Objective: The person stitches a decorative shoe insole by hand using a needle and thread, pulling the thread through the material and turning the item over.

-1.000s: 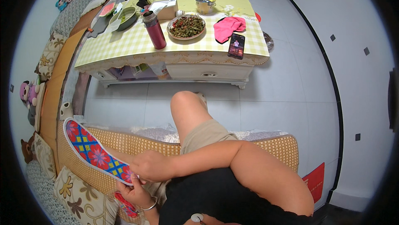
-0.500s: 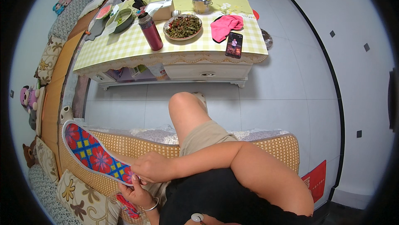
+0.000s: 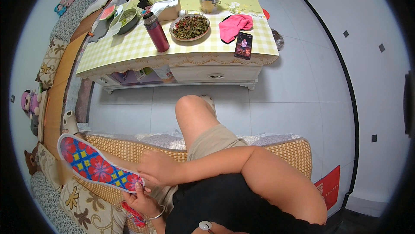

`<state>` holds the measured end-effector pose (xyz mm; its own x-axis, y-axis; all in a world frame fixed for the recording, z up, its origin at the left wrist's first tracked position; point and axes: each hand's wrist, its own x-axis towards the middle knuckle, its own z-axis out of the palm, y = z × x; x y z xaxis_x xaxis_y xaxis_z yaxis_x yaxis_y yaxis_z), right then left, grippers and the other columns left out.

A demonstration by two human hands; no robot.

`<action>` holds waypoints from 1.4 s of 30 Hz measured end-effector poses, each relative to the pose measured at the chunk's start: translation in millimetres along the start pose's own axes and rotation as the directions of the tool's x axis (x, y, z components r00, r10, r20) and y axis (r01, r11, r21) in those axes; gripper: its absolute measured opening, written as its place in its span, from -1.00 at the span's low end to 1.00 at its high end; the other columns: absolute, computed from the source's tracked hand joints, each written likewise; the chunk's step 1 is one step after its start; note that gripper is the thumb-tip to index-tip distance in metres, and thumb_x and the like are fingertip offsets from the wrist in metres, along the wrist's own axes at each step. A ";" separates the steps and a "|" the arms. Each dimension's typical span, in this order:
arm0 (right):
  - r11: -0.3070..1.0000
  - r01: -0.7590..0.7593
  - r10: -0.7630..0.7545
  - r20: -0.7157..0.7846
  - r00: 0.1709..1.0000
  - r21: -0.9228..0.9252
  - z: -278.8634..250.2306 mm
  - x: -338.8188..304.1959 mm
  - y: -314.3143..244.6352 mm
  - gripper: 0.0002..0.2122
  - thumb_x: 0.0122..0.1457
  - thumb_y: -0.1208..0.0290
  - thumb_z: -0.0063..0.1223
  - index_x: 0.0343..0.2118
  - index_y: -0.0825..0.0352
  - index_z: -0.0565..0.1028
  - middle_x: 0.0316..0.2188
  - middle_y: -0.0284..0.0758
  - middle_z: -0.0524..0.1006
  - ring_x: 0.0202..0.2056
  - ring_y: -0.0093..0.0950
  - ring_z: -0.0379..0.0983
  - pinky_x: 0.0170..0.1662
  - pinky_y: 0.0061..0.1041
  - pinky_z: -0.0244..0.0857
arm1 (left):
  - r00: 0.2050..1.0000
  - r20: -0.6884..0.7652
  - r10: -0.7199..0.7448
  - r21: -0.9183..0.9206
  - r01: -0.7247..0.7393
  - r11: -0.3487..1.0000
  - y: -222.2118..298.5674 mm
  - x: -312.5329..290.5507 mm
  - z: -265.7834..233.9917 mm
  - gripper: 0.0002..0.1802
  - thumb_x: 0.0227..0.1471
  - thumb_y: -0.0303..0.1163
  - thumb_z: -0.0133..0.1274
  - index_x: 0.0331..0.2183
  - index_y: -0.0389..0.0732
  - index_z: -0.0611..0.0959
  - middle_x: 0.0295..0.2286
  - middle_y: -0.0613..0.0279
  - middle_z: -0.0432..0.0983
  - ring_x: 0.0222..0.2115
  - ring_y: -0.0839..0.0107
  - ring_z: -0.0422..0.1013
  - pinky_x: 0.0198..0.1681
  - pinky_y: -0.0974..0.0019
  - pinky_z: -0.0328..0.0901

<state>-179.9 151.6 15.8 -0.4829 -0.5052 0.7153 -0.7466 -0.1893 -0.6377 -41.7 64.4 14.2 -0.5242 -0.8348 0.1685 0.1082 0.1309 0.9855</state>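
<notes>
An embroidered shoe insole [image 3: 97, 165] with red flowers, blue bands, yellow squares and a white edge reaches out to the left above my lap. My left hand [image 3: 145, 201], wearing a silver bangle, pinches its narrow end between thumb and fingers. Just above that end is my right hand [image 3: 161, 168], its fingers curled together and a little blurred, close against the insole's edge. Whatever those fingers hold is too small to make out. Beside my left wrist lies a bundle of red and blue strands [image 3: 133, 215].
Ahead stands a table [image 3: 103, 56] with a checked cloth. On it are a dark red flask [image 3: 156, 35], a plate of cooked food [image 3: 190, 27], a phone [image 3: 243, 46], a pink cloth [image 3: 235, 26] and a green basket [image 3: 127, 21]. Patterned cushions [image 3: 88, 206] line the left.
The insole's wide end has swung left and slightly down. My right hand has shifted slightly up and left and is now blurred. My left hand keeps its pinch.
</notes>
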 end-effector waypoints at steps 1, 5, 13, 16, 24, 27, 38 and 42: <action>0.998 -0.037 0.039 -0.039 0.998 0.040 1.7 1.2 5.2 -0.88 -0.06 0.41 0.10 -0.49 0.33 0.45 -0.63 -0.27 0.38 -0.56 -0.25 0.35 -0.42 -0.40 0.28 | 1.000 0.009 -0.025 -0.062 0.025 0.998 -0.4 0.8 -4.1 -0.84 0.06 -0.57 0.00 -0.25 -0.27 0.44 -0.50 0.23 0.46 -0.64 0.59 0.28 -0.63 0.58 0.17; 0.675 -0.544 0.475 0.271 0.838 0.499 12.6 -3.0 29.0 -0.90 -0.03 0.44 0.12 -0.49 0.36 0.51 -0.59 -0.37 0.48 -0.52 -0.47 0.36 -0.36 -0.55 0.23 | 0.990 0.133 -0.040 -0.288 0.077 0.955 0.4 5.1 -9.2 -0.84 0.07 -0.54 0.00 -0.25 -0.28 0.42 -0.50 0.13 0.47 -0.64 0.52 0.31 -0.60 0.54 0.21; -0.081 -0.859 0.493 0.769 0.407 0.506 29.8 -15.1 26.8 -0.93 -0.01 0.46 0.15 -0.45 0.29 0.59 -0.52 -0.46 0.55 -0.45 -0.69 0.37 -0.36 -0.70 0.19 | 0.973 0.206 -0.107 -0.382 0.181 0.906 -4.6 6.2 -10.0 -0.81 0.04 -0.54 0.03 -0.24 -0.27 0.43 -0.50 0.10 0.49 -0.63 0.47 0.34 -0.59 0.46 0.25; -0.197 -0.841 0.475 0.800 0.368 0.504 27.3 -14.4 24.3 -0.92 -0.02 0.45 0.16 -0.43 0.29 0.58 -0.51 -0.46 0.55 -0.45 -0.69 0.38 -0.36 -0.70 0.19 | 0.973 0.194 -0.128 -0.386 0.196 0.902 -2.9 6.1 -4.1 -0.80 0.04 -0.55 0.03 -0.24 -0.28 0.43 -0.50 0.11 0.49 -0.61 0.45 0.36 -0.59 0.46 0.26; -0.273 -0.839 0.475 0.825 0.308 0.471 31.4 -19.5 25.5 -0.90 -0.04 0.47 0.15 -0.42 0.32 0.57 -0.47 -0.43 0.56 -0.44 -0.69 0.38 -0.34 -0.69 0.19 | 0.961 0.266 -0.076 -0.229 0.140 0.963 -8.9 9.1 -9.6 -0.82 0.05 -0.55 0.01 -0.24 -0.25 0.46 -0.42 0.20 0.48 -0.47 0.43 0.40 -0.37 0.38 0.33; -0.217 -0.841 0.458 0.813 0.360 0.495 32.0 -19.1 25.2 -0.87 -0.05 0.51 0.16 -0.39 0.37 0.56 -0.47 -0.39 0.56 -0.46 -0.69 0.42 -0.39 -0.70 0.25 | 0.965 0.225 -0.133 -0.313 0.201 0.928 -3.2 7.7 -8.6 -0.75 -0.02 -0.58 0.06 -0.22 -0.32 0.47 -0.32 0.09 0.51 -0.35 0.38 0.44 -0.26 0.36 0.36; -0.267 -0.833 0.451 0.827 0.336 0.484 20.6 -15.8 18.3 -0.83 -0.08 0.60 0.12 -0.36 0.46 0.55 -0.49 -0.34 0.56 -0.53 -0.67 0.46 -0.46 -0.75 0.33 | 0.934 0.286 -0.214 -0.279 0.295 0.914 -20.0 8.9 -27.7 -0.65 -0.08 -0.59 0.15 -0.18 -0.35 0.50 -0.26 0.07 0.52 -0.32 0.39 0.45 -0.21 0.35 0.36; -0.275 -0.820 0.449 0.822 0.352 0.501 25.6 -19.6 20.7 -0.83 -0.09 0.61 0.11 -0.37 0.46 0.56 -0.47 -0.33 0.56 -0.51 -0.66 0.46 -0.42 -0.73 0.33 | 0.945 0.266 -0.192 -0.308 0.271 0.912 -15.7 5.3 -21.2 -0.65 -0.08 -0.59 0.15 -0.17 -0.36 0.50 -0.25 0.05 0.52 -0.31 0.38 0.45 -0.20 0.35 0.36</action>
<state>-174.3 136.0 -18.8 -0.1290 -0.9543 -0.2694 0.8307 0.0444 -0.5550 -28.2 46.6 -0.8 -0.7404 -0.6718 -0.0238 0.2166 -0.2719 0.9376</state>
